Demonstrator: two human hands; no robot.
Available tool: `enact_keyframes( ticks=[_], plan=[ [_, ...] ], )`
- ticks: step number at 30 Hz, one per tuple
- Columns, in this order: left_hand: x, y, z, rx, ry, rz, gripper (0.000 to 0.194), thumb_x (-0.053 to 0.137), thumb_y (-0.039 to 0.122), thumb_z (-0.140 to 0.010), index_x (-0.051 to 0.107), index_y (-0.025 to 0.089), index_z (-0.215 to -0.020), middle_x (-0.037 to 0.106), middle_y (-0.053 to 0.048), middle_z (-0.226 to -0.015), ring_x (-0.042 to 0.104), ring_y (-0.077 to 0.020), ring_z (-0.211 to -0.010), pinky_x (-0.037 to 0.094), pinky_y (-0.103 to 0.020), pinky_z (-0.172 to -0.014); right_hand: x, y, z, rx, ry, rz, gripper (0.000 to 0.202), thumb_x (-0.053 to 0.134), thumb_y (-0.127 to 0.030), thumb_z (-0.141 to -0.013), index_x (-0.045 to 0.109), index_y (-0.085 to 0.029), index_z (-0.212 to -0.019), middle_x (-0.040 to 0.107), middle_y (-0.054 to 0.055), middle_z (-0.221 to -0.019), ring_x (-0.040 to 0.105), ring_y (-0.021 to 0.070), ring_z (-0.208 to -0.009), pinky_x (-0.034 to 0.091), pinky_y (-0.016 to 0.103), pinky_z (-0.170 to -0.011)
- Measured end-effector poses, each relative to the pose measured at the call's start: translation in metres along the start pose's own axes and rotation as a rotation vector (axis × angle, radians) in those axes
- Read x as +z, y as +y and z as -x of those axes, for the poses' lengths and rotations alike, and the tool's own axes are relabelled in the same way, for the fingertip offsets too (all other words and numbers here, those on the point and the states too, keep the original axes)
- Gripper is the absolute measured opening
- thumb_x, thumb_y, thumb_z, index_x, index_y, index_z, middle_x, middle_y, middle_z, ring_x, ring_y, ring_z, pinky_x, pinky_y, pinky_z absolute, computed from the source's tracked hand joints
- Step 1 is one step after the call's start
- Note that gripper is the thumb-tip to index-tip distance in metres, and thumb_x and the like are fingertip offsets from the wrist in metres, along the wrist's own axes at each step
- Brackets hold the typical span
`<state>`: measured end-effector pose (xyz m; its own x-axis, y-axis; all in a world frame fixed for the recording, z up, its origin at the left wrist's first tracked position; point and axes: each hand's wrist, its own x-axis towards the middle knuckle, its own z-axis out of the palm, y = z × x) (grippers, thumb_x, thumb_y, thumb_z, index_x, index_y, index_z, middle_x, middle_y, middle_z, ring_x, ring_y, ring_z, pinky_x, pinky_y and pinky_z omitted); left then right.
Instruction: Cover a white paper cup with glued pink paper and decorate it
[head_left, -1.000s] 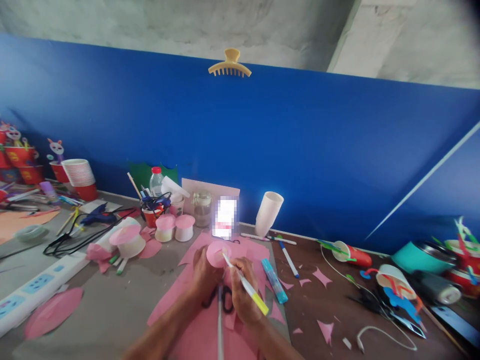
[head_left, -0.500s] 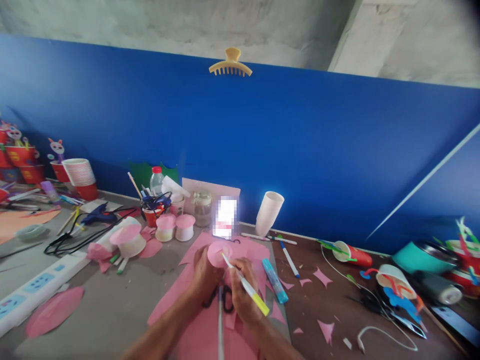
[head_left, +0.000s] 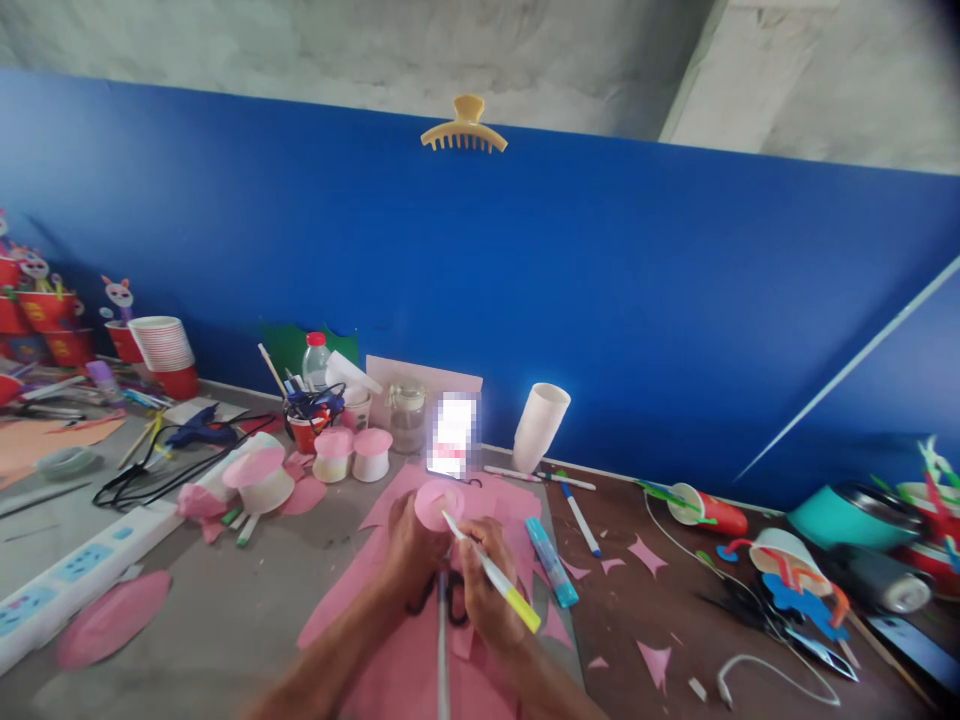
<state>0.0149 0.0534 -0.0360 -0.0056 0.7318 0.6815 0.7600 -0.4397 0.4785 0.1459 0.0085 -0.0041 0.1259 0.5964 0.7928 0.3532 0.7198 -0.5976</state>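
Observation:
My left hand (head_left: 411, 540) is closed around a small round piece topped with a pink paper disc (head_left: 435, 504); what lies under the disc is hidden by my fingers. In my right hand (head_left: 486, 570) is a white marker with a yellow end (head_left: 517, 605), its tip against the disc's face. Beneath both hands spreads pink paper (head_left: 352, 610), with a pair of black-handled scissors (head_left: 456, 600) lying on it between my wrists. A lit phone (head_left: 453, 435), its screen blurred, stands upright just beyond the disc.
Pink-topped white cups (head_left: 371, 455) and a glass jar (head_left: 407, 415) stand behind on the left, near a white power strip (head_left: 82, 570). A tall white paper cup (head_left: 541, 425), a light-blue tube (head_left: 551, 562), a blue marker (head_left: 581, 520) and pink scraps (head_left: 654, 662) lie rightward.
The whole view has shifted very slightly. Both hands keep their hold, and the marker tip stays on the pink disc with hardly any visible movement.

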Motion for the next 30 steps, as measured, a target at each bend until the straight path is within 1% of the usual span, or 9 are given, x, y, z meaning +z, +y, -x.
enact_keyframes(
  ticks=[3,7,12,15,17,19,22,25,30],
  plan=[
    [0.001,0.0,-0.001,0.028,0.001,-0.016,0.023,0.055,0.036,-0.086,0.069,0.019,-0.087,0.073,-0.008,-0.084,0.067,-0.026,-0.079,0.059,-0.042,-0.074,0.0,-0.001,0.0,-0.013,-0.007,-0.011,0.014,0.053,-0.02,-0.096,0.064,-0.028,-0.097,0.068,-0.003,-0.084,0.065,0.0175,-0.073,0.052,0.029,-0.069],
    [0.001,0.0,0.0,0.043,0.027,-0.05,0.025,0.05,0.032,-0.089,0.07,0.018,-0.088,0.074,-0.009,-0.085,0.067,-0.0255,-0.081,0.058,-0.043,-0.078,0.001,-0.001,0.0,-0.009,-0.021,-0.014,0.015,0.052,-0.02,-0.096,0.064,-0.028,-0.099,0.068,-0.002,-0.085,0.065,0.018,-0.075,0.052,0.03,-0.069],
    [0.001,0.0,0.002,0.072,-0.003,-0.073,0.018,0.055,0.027,-0.086,0.071,0.018,-0.088,0.074,-0.008,-0.086,0.067,-0.0261,-0.086,0.058,-0.042,-0.084,0.0,0.0,0.001,-0.014,-0.059,-0.023,0.015,0.054,-0.021,-0.096,0.065,-0.028,-0.1,0.069,-0.002,-0.087,0.065,0.0184,-0.077,0.053,0.03,-0.07],
    [0.003,0.001,0.003,0.095,0.022,-0.091,0.016,0.057,0.023,-0.084,0.071,0.018,-0.087,0.073,-0.01,-0.087,0.067,-0.0278,-0.086,0.058,-0.047,-0.086,-0.001,0.0,0.0,-0.02,-0.097,-0.031,0.017,0.053,-0.02,-0.095,0.066,-0.029,-0.103,0.07,-0.001,-0.089,0.066,0.0193,-0.079,0.053,0.032,-0.074],
    [0.005,0.0,0.004,0.114,0.046,-0.1,0.018,0.055,0.024,-0.084,0.071,0.018,-0.088,0.073,-0.011,-0.089,0.067,-0.0285,-0.086,0.057,-0.049,-0.087,-0.001,-0.001,-0.001,-0.025,-0.111,-0.028,0.018,0.053,-0.02,-0.095,0.065,-0.028,-0.105,0.07,-0.001,-0.09,0.067,0.0199,-0.08,0.053,0.033,-0.076],
    [0.007,-0.002,0.005,0.118,0.061,-0.102,0.02,0.053,0.026,-0.085,0.071,0.018,-0.089,0.073,-0.012,-0.09,0.067,-0.0287,-0.087,0.058,-0.049,-0.086,-0.002,-0.001,-0.002,-0.028,-0.117,-0.018,0.018,0.053,-0.019,-0.095,0.066,-0.028,-0.105,0.07,-0.001,-0.089,0.066,0.0197,-0.078,0.053,0.034,-0.075],
    [0.009,-0.006,0.006,0.104,0.087,-0.099,0.021,0.053,0.028,-0.085,0.071,0.019,-0.089,0.073,-0.011,-0.091,0.067,-0.0276,-0.087,0.059,-0.045,-0.084,-0.002,-0.001,-0.002,-0.027,-0.084,-0.001,0.017,0.052,-0.017,-0.095,0.065,-0.027,-0.099,0.068,-0.002,-0.083,0.064,0.0189,-0.073,0.052,0.033,-0.072],
    [0.009,-0.009,0.007,0.097,0.1,-0.091,0.018,0.055,0.027,-0.083,0.07,0.018,-0.089,0.073,-0.011,-0.089,0.067,-0.0271,-0.086,0.06,-0.044,-0.082,-0.002,-0.001,-0.002,-0.021,-0.042,0.002,0.016,0.051,-0.016,-0.095,0.063,-0.026,-0.095,0.067,-0.002,-0.081,0.063,0.0189,-0.072,0.052,0.033,-0.069],
    [0.011,-0.009,0.007,0.087,0.078,-0.104,0.019,0.057,0.025,-0.08,0.07,0.017,-0.09,0.073,-0.011,-0.09,0.067,-0.0287,-0.089,0.059,-0.047,-0.086,-0.001,-0.003,-0.001,-0.031,-0.059,-0.008,0.016,0.051,-0.02,-0.096,0.065,-0.027,-0.098,0.068,-0.002,-0.084,0.065,0.0193,-0.073,0.054,0.033,-0.067]
  ],
)
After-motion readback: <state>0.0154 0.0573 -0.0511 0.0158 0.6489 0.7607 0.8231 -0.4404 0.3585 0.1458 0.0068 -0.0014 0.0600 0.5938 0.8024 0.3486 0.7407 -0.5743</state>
